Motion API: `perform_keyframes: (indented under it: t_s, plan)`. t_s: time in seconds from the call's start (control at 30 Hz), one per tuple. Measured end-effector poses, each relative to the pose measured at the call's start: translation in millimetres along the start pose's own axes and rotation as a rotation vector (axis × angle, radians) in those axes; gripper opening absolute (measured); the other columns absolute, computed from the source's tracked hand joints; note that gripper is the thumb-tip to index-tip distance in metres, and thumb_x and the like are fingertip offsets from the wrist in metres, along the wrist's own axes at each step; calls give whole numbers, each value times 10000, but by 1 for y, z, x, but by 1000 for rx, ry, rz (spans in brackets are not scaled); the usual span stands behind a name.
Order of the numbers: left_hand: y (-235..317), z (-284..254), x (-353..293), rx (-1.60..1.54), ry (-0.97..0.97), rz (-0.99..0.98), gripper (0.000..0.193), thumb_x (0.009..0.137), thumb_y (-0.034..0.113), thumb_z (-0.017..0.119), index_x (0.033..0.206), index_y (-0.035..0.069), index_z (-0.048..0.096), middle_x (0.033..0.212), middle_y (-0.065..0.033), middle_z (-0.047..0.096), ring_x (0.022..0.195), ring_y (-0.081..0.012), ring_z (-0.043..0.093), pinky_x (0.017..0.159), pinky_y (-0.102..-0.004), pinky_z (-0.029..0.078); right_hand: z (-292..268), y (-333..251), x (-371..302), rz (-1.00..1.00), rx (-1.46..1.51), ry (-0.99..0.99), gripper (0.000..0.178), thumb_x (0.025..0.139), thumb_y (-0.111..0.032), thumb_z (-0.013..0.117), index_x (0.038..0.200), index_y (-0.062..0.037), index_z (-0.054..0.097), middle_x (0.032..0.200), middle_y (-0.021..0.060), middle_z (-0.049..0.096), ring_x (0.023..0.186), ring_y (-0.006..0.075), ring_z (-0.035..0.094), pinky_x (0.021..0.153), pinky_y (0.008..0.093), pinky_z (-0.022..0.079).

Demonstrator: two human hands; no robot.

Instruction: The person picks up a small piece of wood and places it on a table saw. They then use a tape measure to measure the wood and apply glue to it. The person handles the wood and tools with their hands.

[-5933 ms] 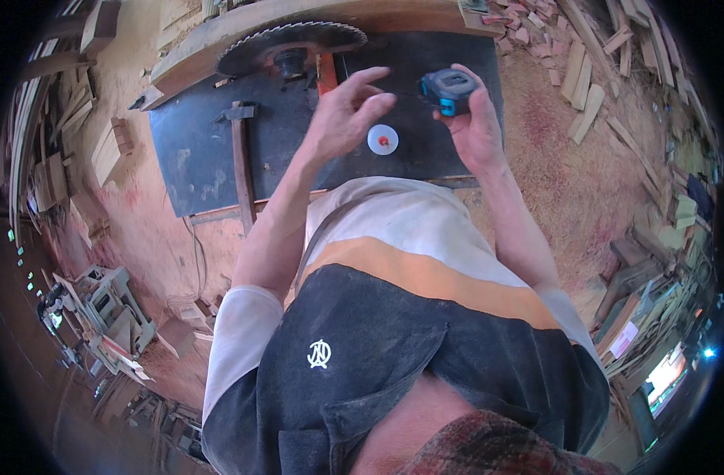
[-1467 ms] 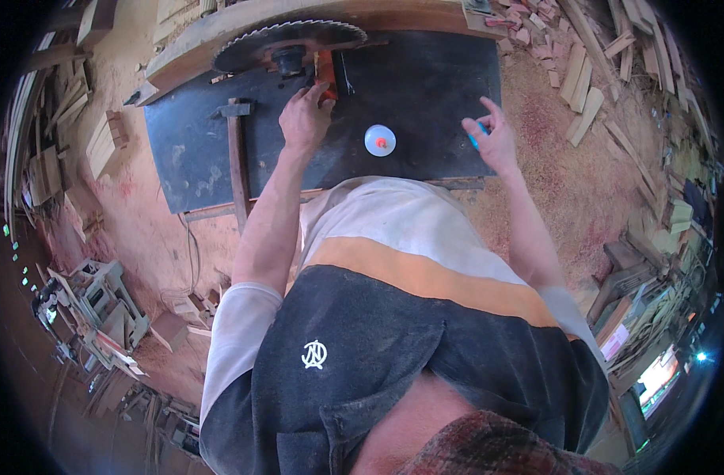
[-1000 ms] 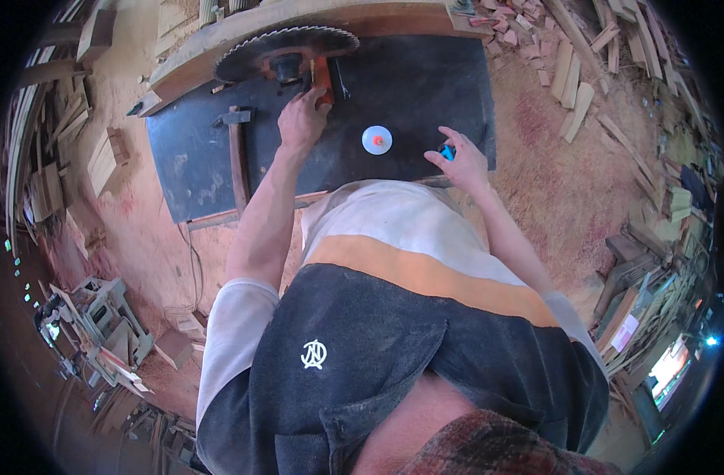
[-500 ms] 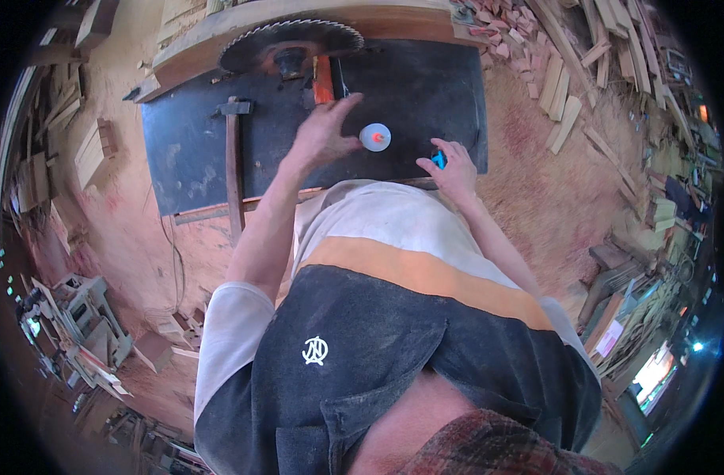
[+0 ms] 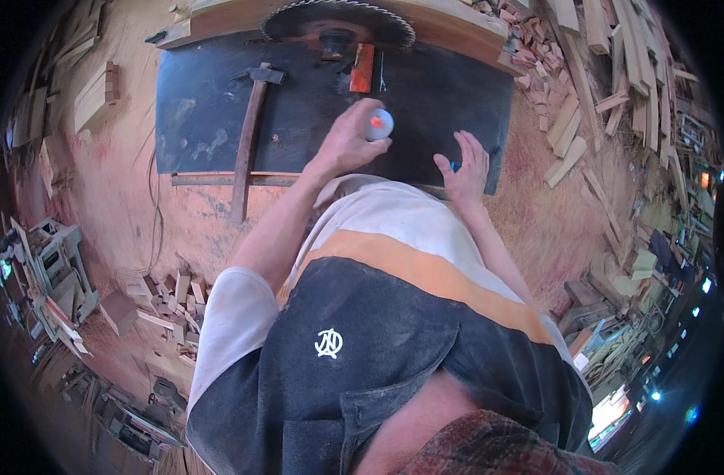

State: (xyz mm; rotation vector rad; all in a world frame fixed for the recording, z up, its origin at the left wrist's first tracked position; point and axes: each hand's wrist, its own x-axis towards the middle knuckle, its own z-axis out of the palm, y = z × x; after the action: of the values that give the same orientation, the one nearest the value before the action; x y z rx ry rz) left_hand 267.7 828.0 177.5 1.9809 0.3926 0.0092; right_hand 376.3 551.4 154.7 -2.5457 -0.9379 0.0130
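My left hand [image 5: 351, 141] is closed around a whitish round bottle [image 5: 385, 124], seen from above with an orange-red tip at its middle. Fingers and thumb wrap its left side, over the dark table [image 5: 211, 119]. Toward the table's right end, my right hand [image 5: 466, 169] has its fingers spread, the thumb apart from them. A small bright blue piece [image 5: 454, 166] shows in the gap between thumb and fingers, mostly covered by the hand; it looks to be on the tabletop. Left of my left hand lies a hammer [image 5: 252, 134], its wooden handle jutting past the near edge.
A large toothed circular saw blade [image 5: 338, 24] stands at the table's far side, in front of a long wooden beam [image 5: 449, 28]. Beside it are an orange-red block [image 5: 362, 70] and a thin metal piece [image 5: 382, 73]. Wood offcuts [image 5: 564, 127] litter the sawdust-covered floor.
My left hand has gone from open beside the bottle to closed around it. My right hand's fingers have spread away from the blue piece. The view has shifted, so the table appears further right.
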Motion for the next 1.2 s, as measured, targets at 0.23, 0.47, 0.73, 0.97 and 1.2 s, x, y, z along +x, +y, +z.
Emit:
perform_keyframes:
  t_s: [0.23, 0.47, 0.73, 0.97, 1.2]
  plan:
    - [-29, -42, -8, 177, 312, -331, 784, 778, 294, 812, 1431, 34, 464, 1283, -273, 676, 1178, -428, 680, 1026, -472, 526, 31, -64, 85, -364, -78, 14, 484, 919, -391, 749, 1324, -136, 681, 1399, 95, 595, 1311, 315, 545, 1119, 473, 402]
    - [-41, -61, 6, 391, 196, -438, 730, 791, 405, 778, 1392, 53, 556, 1161, -235, 742, 1108, -404, 714, 956, -488, 558, 71, -95, 151, -204, -75, -158, 410, 941, -394, 720, 1311, -218, 728, 1064, 77, 649, 1026, 303, 657, 914, 485, 518]
    - [-48, -65, 30, 477, 176, -376, 710, 778, 462, 770, 1356, 66, 655, 1144, -225, 755, 1087, -384, 725, 948, -477, 571, 78, -97, 163, -239, -178, -311, 405, 975, -409, 682, 1341, -239, 716, 1056, 115, 672, 1011, 336, 675, 901, 493, 535]
    - [-40, -65, 51, 496, 166, -351, 640, 787, 477, 750, 1272, 65, 691, 1081, -230, 766, 1047, -393, 735, 912, -493, 576, 78, -97, 158, -219, -200, -395, 452, 989, -400, 676, 1414, -246, 666, 1070, 144, 685, 1012, 354, 692, 905, 506, 538]
    - [-34, -72, 30, 551, 90, -382, 519, 794, 436, 742, 1151, 59, 721, 1053, -219, 764, 1027, -392, 729, 887, -496, 577, 79, -96, 156, -231, -200, -405, 495, 994, -390, 673, 1462, -235, 623, 1068, 154, 686, 995, 363, 694, 906, 512, 534]
